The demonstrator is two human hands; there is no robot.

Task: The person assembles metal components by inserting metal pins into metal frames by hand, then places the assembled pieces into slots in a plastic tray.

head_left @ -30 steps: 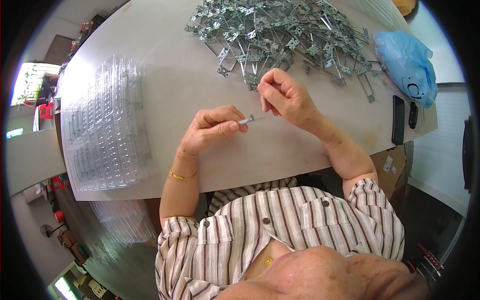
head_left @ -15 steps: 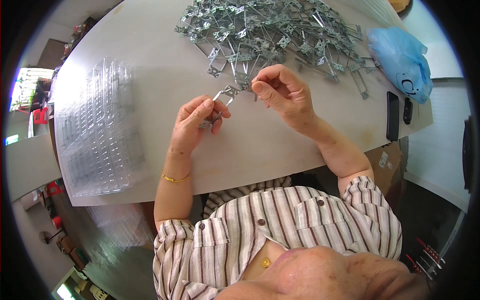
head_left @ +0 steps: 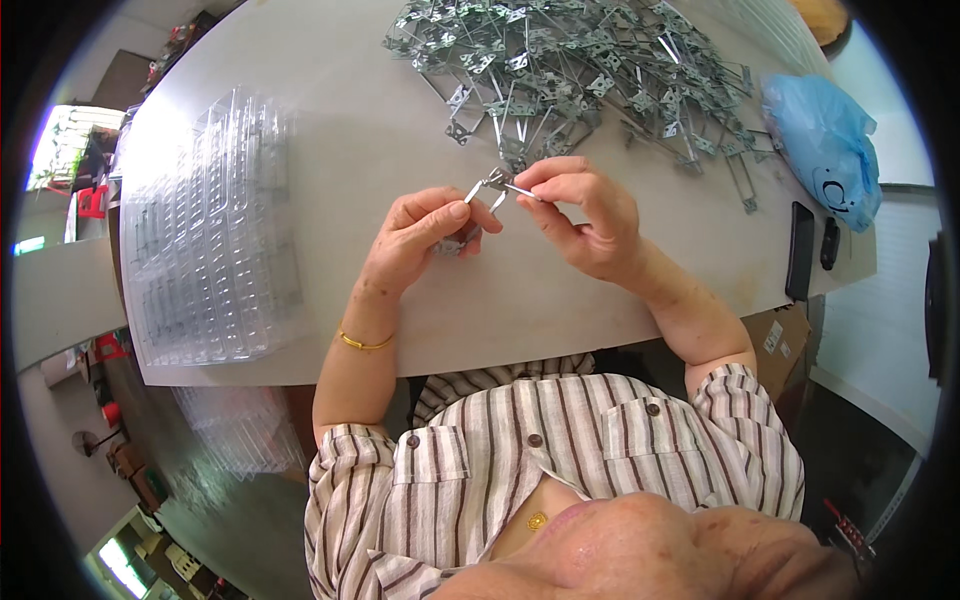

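My left hand (head_left: 425, 230) pinches a small silver metal bracket (head_left: 496, 180) between thumb and fingers. Two narrow legs of it stick out beyond the fingertips, joined by a plate at the far end. Part of the bracket is hidden inside the left fingers. My right hand (head_left: 590, 215) is closed on a thin metal strip (head_left: 522, 191), its tip touching or just overlapping the bracket's far plate. Whether the strip belongs to that bracket or to a separate one I cannot tell. Just beyond both hands lies a tangled heap of similar metal brackets (head_left: 570, 70).
Clear plastic trays (head_left: 215, 230) are stacked on the left of the pale table (head_left: 340, 130). A blue plastic bag (head_left: 820, 145) sits at the right, with a black phone (head_left: 800, 250) and a small black object (head_left: 829, 243) near it. A cardboard box (head_left: 778, 345) stands below the right edge.
The view has shifted, so the table things appear further right. My right fingers have drawn back slightly from the heap's edge, and the strip in them now shows. My left hand keeps its bracket.
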